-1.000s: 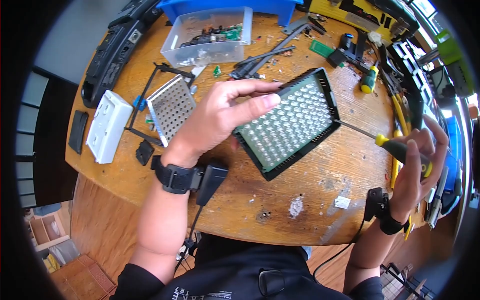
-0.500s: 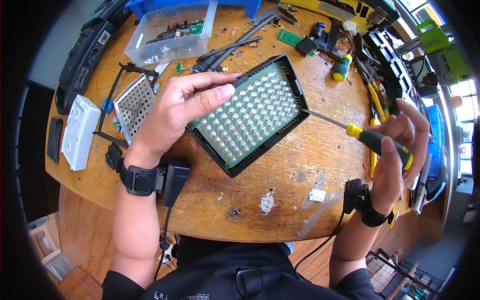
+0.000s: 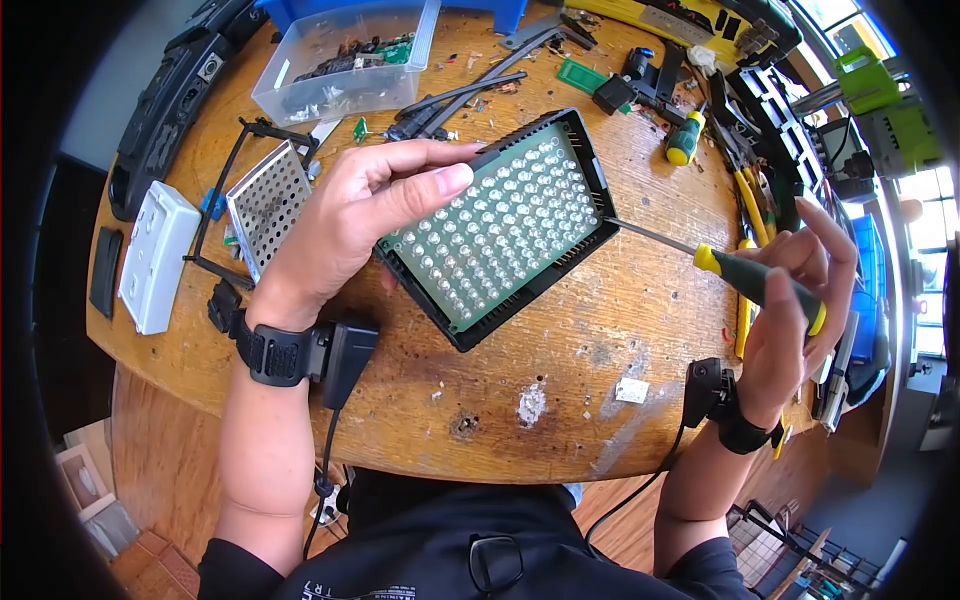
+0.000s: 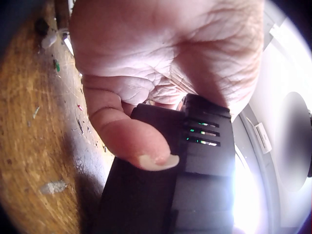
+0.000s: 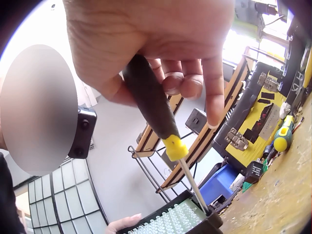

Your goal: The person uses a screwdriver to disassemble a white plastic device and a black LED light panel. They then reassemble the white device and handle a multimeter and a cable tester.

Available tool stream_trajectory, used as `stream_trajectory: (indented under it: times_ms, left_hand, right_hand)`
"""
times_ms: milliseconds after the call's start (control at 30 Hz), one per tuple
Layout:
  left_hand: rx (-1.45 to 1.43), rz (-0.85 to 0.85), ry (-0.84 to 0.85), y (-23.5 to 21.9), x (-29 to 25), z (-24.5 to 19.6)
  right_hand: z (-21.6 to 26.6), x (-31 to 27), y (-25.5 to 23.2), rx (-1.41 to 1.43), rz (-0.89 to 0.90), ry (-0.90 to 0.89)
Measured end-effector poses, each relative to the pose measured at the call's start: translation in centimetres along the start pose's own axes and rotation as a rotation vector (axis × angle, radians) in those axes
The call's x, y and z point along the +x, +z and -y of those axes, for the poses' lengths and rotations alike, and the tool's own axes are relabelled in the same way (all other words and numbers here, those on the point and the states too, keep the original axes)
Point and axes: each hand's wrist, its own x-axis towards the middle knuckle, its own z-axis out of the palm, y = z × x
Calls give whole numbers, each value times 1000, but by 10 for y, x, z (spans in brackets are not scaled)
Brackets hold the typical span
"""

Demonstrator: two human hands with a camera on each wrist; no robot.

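My left hand (image 3: 335,225) grips a black-framed LED light panel (image 3: 510,230) by its left side, thumb lying over the face. Rows of clear LEDs on a green circuit board face up, and the panel is tilted above the bench. In the left wrist view, the black housing (image 4: 202,187) shows vent slots beneath the palm. A screwdriver (image 3: 738,275) with a dark and yellow handle is held in my right hand (image 3: 783,355). Its tip is right at the panel's right corner, as the screwdriver (image 5: 151,102) in the right wrist view also shows.
Left on the wooden bench (image 3: 500,410) lie a perforated metal plate (image 3: 270,205), a thin black frame (image 3: 215,215) and a white plastic housing (image 3: 160,258). Behind are a clear bin (image 3: 345,95) of scraps and another screwdriver (image 3: 686,138). Pliers and tools line the right edge.
The head view has shifted, so bench and hands appear further left than a second ago. Both grips and the screwdriver tip at the panel's corner look unchanged.
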Motion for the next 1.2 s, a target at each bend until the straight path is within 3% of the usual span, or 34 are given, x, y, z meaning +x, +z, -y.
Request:
stream_trajectory:
  times_ms: [100,200,233,333,433,633,700,833,900,1000,1133,1200]
  left_hand:
    - [5,0,7,0,0,-1]
    - [3,9,14,0,0,-2]
    - [12,6,15,0,0,-2]
    - [19,2,16,0,0,-2]
    - [10,4,14,1,0,-2]
    - [6,8,10,0,0,-2]
    - [9,6,11,0,0,-2]
    - [9,3,12,0,0,-1]
    - [5,0,9,0,0,-1]
    - [22,-5,13,0,0,-2]
    - [29,7,12,-1,0,-2]
    - [39,11,14,-1,0,-2]
  right_hand:
    - [4,-2,0,131,-142,155]
    - [17,0,-2,-154,-127,372]
    - [15,0,0,-155,-126,370]
    - [3,-2,1,-43,-102,86]
    - [1,-1,5,65,-55,8]
    - [5,-6,-5,9,-88,153]
    - [17,-2,-2,-122,-119,360]
    - [6,-4,0,-51,-132,265]
    - [0,-4,1,51,-39,45]
    - [3,0,6,8,-41,-46]
    - [6,-2,3,-10,-80,16]
    - [8,-5,-5,6,-49,223]
